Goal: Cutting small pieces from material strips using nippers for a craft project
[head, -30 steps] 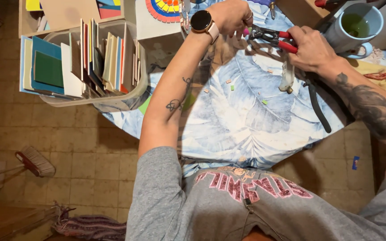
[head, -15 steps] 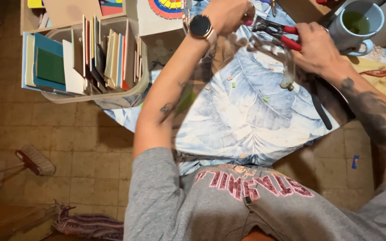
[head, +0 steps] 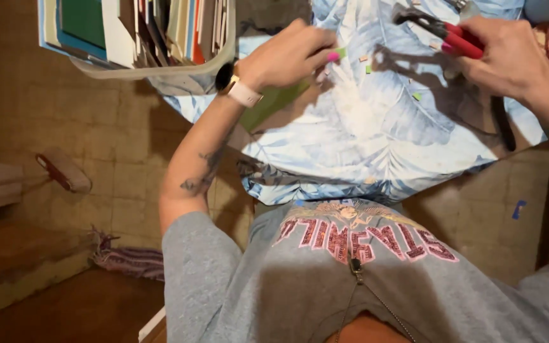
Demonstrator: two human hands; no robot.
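**Hands at work over the leaf-print cloth**

Tilting lower than half a second ago, the head view now crops the mug and the coloured disc out of the top edge, and the grey sweatshirt point(head: 351, 279) fills more of the bottom. The left hand point(head: 287, 57) has moved from the top edge down onto the pale blue leaf-print cloth point(head: 363, 133) covering the desk. Its wrist, wearing a watch point(head: 236, 86), is bent, the forearm running up from the lower left; its fingers are curled together, pinching a small pink piece point(head: 333, 56) at their tips. The right hand point(head: 509, 57) stays at the upper right, fist closed round the red handles of a pair of pliers point(head: 440, 30), whose dark jaws point left above the cloth. A bin of books and papers point(head: 160, 38) stands just left of the left hand.
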